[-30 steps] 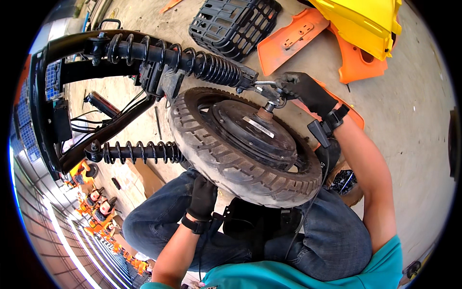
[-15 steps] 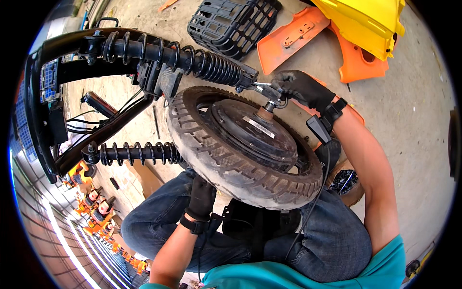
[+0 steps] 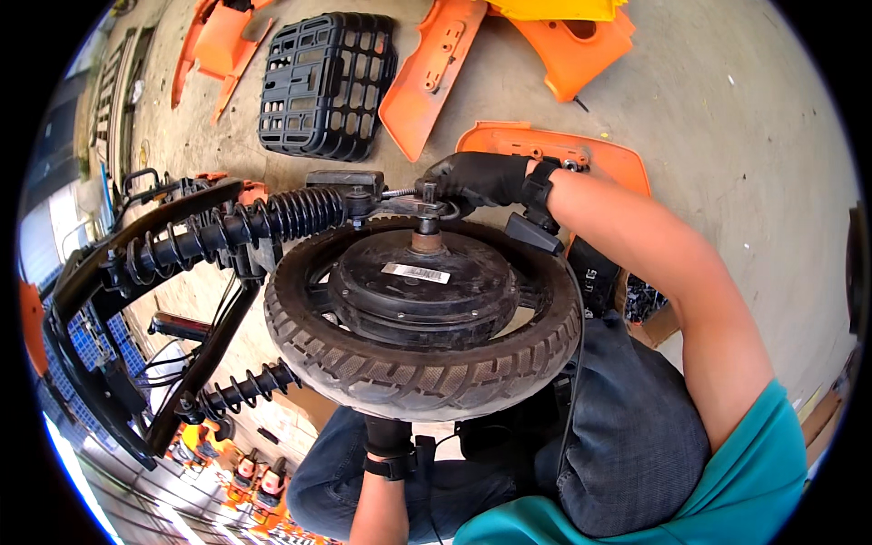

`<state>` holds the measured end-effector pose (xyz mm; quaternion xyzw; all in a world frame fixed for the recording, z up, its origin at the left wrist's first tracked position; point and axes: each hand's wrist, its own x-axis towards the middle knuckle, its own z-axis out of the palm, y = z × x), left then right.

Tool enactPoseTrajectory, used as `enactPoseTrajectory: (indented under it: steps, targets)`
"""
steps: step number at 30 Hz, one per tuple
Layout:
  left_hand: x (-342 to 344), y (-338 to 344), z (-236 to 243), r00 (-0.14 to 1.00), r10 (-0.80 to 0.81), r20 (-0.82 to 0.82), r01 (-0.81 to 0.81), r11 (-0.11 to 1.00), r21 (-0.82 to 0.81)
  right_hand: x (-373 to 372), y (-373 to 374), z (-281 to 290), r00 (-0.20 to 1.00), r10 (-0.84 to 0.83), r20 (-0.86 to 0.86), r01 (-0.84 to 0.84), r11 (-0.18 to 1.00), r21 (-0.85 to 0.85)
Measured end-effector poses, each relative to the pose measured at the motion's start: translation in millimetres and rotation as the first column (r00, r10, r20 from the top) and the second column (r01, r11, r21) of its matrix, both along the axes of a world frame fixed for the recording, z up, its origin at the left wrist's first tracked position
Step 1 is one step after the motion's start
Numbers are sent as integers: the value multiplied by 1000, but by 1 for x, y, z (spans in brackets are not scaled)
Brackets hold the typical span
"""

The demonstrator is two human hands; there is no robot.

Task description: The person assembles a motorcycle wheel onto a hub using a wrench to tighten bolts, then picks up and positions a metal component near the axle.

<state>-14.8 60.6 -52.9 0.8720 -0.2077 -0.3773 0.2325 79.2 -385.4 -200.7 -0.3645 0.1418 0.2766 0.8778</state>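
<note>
Right hand (image 3: 477,179), black glove, reaches over the wheel (image 3: 422,313) w/ arm bent, fingers curled tight on a wrench (image 3: 420,205) at the axle, by the upper shock spring (image 3: 272,218). Left hand (image 3: 389,438) sits under the tyre, fingers hidden, grip can't be told. Wheel rests on person's lap.

A bare grey concrete floor (image 3: 727,136) lies in bright daylight. On it sits a black plastic basket (image 3: 327,82); orange body panels lie to its right (image 3: 431,73) and to its left (image 3: 213,41). Farther right of the basket lies a yellow panel (image 3: 554,9).
</note>
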Motion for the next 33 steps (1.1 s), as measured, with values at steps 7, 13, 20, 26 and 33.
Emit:
enactPoseTrajectory:
  steps: [7,13,20,26,33]
  targets:
    - [6,-5,13,999,0,-42,1,999,34,-18,-16,13,965,71,252,-16,977,-214]
    - [6,11,7,996,69,-64,-67,997,27,-32,-20,10,998,45,-50,-47,998,-36]
    - [4,-34,24,998,46,35,-45,999,-20,-30,-18,8,986,130,-103,-136,989,-52]
    - [8,-25,24,982,-178,59,165,970,179,-46,-33,4,990,-50,-131,35,993,-109]
    - [-5,-7,6,992,124,31,-123,992,-29,-102,-99,37,909,-415,-47,373,857,-354]
